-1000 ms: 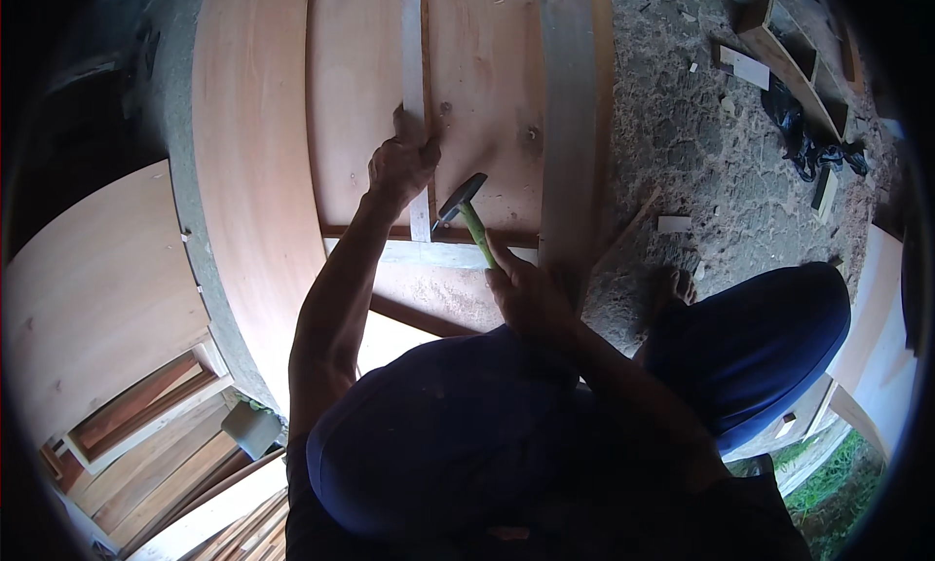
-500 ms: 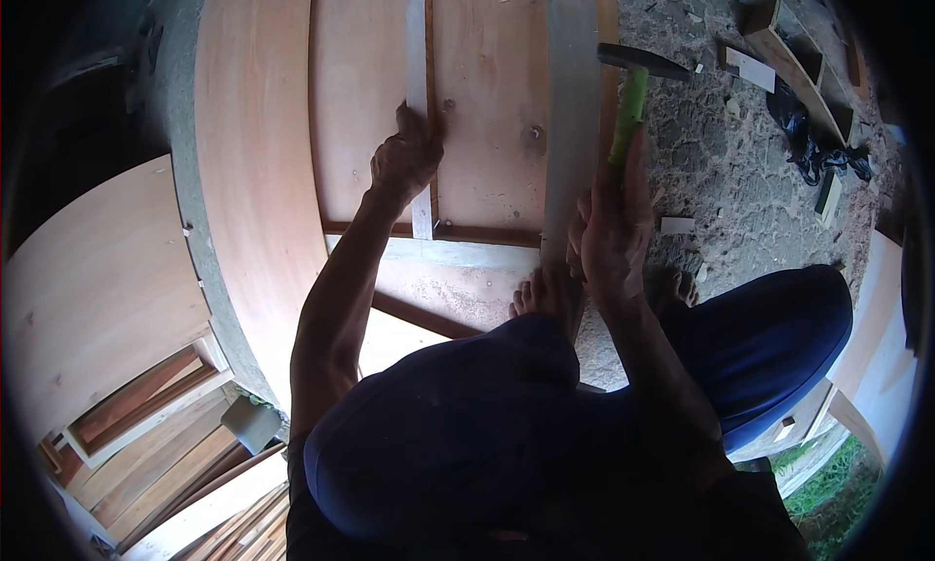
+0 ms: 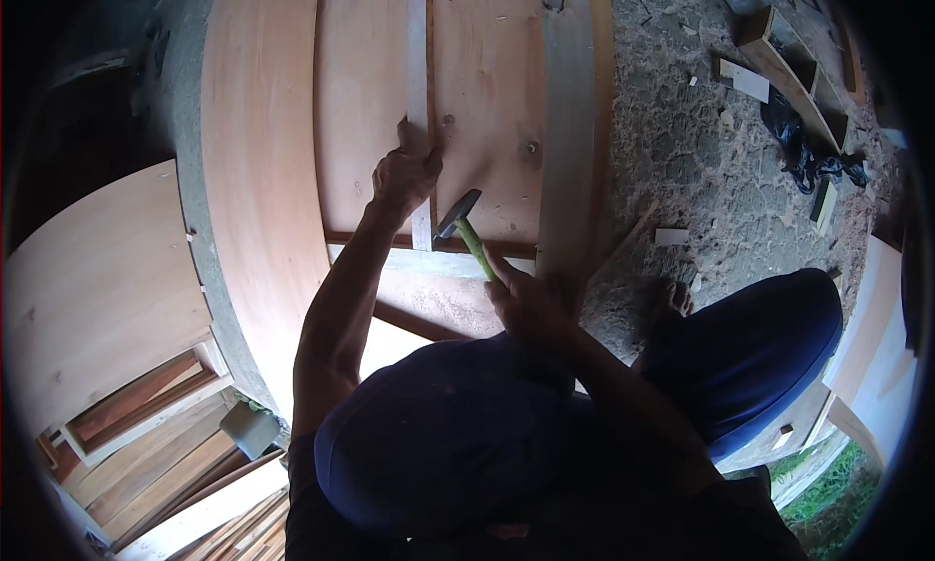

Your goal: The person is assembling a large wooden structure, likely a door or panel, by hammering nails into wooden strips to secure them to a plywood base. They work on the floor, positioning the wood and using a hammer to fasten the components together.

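Observation:
A long pale wooden strip [image 3: 419, 64] runs up the middle of a framed plywood panel [image 3: 487, 84]. My left hand [image 3: 406, 176] is closed around this strip, above its lower end, with the thumb side pointing up along it. In my right hand [image 3: 526, 303] is a hammer [image 3: 471, 242] with a green handle and a dark metal head. The head is at the foot of the strip, right beside it, where the strip meets the crosspiece [image 3: 458, 262] of the frame. Any nail under the head is too small or hidden to tell.
Another plywood panel [image 3: 107, 288] lies on the left, above stacked boards [image 3: 156, 464]. On the rough floor at the right are a wooden box frame [image 3: 794, 69], a black plastic bag [image 3: 794, 152] and small wood offcuts [image 3: 672, 237]. My knee [image 3: 779, 347] and foot flank the panel.
My right hand has swung the hammer down and left, from above the panel's right edge to the foot of the strip. My left hand keeps its hold on the strip.

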### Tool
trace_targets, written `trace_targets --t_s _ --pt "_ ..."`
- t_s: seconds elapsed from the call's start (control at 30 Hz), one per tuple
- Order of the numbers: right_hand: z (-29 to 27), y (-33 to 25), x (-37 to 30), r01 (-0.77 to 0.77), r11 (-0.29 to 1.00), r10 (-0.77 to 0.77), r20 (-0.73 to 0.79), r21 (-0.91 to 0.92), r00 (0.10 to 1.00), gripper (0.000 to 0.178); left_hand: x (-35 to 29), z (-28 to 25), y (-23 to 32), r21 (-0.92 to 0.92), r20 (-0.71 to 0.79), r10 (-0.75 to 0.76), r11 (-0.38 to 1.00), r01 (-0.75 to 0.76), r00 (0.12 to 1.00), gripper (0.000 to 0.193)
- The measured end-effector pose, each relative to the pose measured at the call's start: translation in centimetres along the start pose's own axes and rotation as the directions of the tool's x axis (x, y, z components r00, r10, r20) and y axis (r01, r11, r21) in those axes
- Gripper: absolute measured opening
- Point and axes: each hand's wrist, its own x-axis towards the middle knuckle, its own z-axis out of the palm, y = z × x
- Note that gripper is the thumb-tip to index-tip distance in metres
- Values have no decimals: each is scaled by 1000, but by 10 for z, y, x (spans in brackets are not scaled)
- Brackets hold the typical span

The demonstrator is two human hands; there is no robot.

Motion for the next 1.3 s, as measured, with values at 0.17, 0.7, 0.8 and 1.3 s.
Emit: trace_targets --t_s 0.17,0.7,0.8,1.3 --pt "-26 -26 8 112 990 -88 -257 82 962 56 19 35 -60 215 -66 204 959 -185 977 63" --pt "5 20 2 43 975 -58 60 216 997 55 -7 0 -11 -6 65 -2 1000 2 998 83" --pt "-54 -50 4 33 811 -9 -44 584 999 55 17 32 -71 100 -9 94 991 -93 995 83" --pt "6 3 -3 355 846 -508 -399 -398 763 61 -3 7 -13 67 -1 78 995 -78 997 80"
